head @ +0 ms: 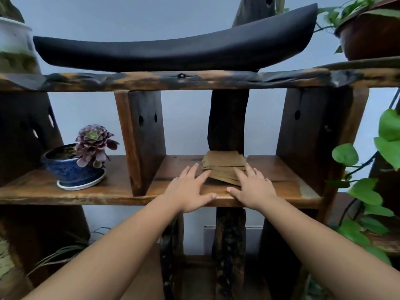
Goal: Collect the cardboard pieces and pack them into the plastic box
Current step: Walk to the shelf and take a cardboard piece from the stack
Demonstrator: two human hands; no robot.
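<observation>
Stack of cardboard pieces (224, 166) lies on the middle wooden shelf (281, 180), in front of a dark upright post. Left hand (190, 191) flat, fingers spread, fingertips at the stack's left edge. Right hand (253, 188) flat, fingers spread, resting over the stack's front right corner. Neither grips anything. Potted succulent (86, 156) well left, past a divider.

Setting: domestic interior, likely a living space. Evidence: rustic dark wooden shelf unit (65, 189) of rough-edged planks against a plain pale wall (186, 122), used for display. On it, a succulent (93, 144) in a blue glazed pot (67, 169) with saucer, a curved black ornament (177, 50), trailing green vine (363, 191), and a brown planter (372, 33) above.
</observation>
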